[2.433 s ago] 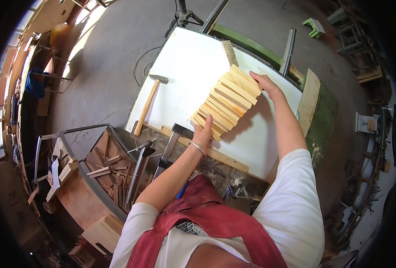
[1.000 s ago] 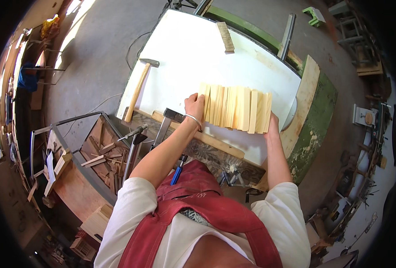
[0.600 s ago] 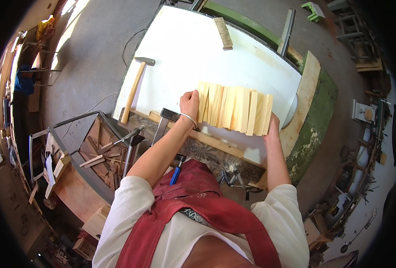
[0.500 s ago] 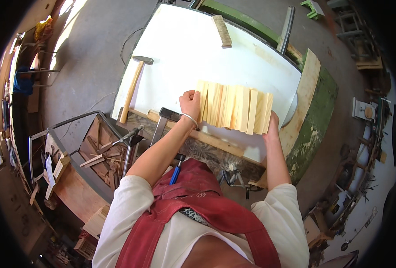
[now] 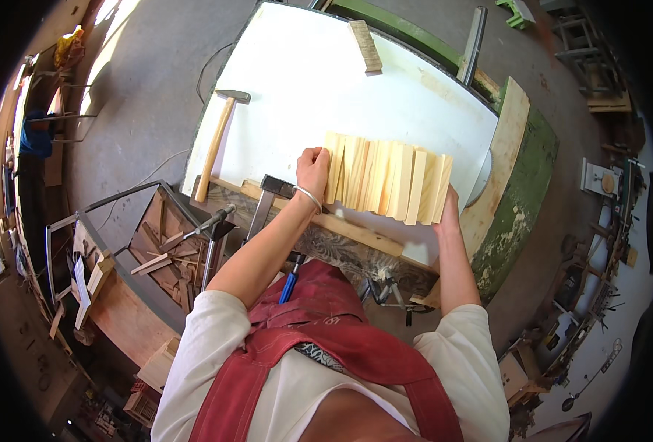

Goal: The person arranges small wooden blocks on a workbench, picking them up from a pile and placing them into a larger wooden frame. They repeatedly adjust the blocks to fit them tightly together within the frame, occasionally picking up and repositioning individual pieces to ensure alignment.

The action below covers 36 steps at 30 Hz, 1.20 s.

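Observation:
A row of several pale wooden strips point(image 5: 385, 177), packed side by side, is squeezed between my two hands above the near part of the white tabletop point(image 5: 290, 66). My left hand point(image 5: 313, 173) presses its curled fingers against the left end of the row. At the right end my right hand point(image 5: 448, 210) grips the last strip, its fingers mostly hidden behind the wood. The strips' ends are uneven, and one near the right stands slightly apart at the top. Whether the row rests on the table or hangs just over it, I cannot tell.
A hammer point(image 5: 220, 140) lies on the table's left side, and a darker wood block point(image 5: 365, 47) near its far edge. Clamps point(image 5: 267, 206) hold a wooden rail at the near edge. Lower left stands a bin point(image 5: 157, 250) of wood scraps. Green machinery point(image 5: 521, 199) borders the right.
The strips and both hands have stayed almost in place. The right end of the row has shifted very slightly to the right.

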Available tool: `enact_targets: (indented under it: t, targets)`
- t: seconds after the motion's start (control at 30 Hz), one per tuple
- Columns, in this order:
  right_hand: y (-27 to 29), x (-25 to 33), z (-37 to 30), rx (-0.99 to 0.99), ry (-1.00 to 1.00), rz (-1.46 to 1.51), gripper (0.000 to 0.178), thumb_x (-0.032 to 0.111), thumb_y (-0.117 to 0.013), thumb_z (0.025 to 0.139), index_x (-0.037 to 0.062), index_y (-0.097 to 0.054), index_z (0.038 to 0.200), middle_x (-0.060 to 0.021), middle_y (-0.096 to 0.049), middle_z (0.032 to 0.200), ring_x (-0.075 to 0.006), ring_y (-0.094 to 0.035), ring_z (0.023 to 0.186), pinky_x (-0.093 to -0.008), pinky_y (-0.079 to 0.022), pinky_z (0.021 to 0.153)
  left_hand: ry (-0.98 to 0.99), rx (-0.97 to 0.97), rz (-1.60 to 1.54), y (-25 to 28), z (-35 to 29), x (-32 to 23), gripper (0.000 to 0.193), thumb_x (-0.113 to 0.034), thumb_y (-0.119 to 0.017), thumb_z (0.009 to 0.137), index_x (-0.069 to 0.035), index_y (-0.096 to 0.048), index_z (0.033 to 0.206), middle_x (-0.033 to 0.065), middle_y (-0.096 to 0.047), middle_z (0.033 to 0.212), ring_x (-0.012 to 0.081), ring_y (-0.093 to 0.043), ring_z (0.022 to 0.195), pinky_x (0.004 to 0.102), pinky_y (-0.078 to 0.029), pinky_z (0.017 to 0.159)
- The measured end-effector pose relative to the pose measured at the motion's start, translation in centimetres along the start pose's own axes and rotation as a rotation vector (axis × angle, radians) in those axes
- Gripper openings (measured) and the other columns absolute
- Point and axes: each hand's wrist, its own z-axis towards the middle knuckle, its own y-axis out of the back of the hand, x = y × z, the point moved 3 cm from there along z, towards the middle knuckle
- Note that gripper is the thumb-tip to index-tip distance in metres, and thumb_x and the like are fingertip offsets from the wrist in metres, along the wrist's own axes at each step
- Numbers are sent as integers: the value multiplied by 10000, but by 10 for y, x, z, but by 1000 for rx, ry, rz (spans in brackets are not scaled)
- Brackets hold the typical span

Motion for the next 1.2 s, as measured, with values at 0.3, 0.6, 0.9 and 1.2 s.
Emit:
enact_targets:
  t: [0.3,0.6,0.9,1.2]
  targets:
    - [-1,1,-5,8,-15,-41,422,329,-502,1040,-28,-581,1252,-116,-674,1138,-188,-691,978,-347,-587,818,-32,66,225,-2,5,-5,528,-458,-502,1016,42,-580,1169,206,-550,1157,281,-556,1009,377,-476,920]
    - [-3,4,-6,-13,-30,-40,424,322,-502,1034,-35,-580,1249,-121,-676,1134,-196,-694,971,-347,-589,813,258,322,-33,-1,8,-22,577,-583,-594,962,-25,-618,1105,113,-660,953,148,-627,786,280,-527,723]
    - [3,9,-10,-45,-47,-47,420,320,-497,1026,-20,-581,1257,-120,-678,1145,-206,-698,978,-362,-592,832,465,535,-285,-17,-6,-30,759,-639,-641,898,10,-587,1289,200,-658,1222,268,-672,1092,389,-571,917]
    - [-8,24,-13,-67,-93,-80,484,375,-486,1024,-4,-549,1318,-125,-671,1188,-214,-696,1019,-367,-594,866,480,547,-305,-26,1,-13,757,-622,-643,906,16,-581,1308,206,-639,1262,278,-647,1154,398,-552,959]
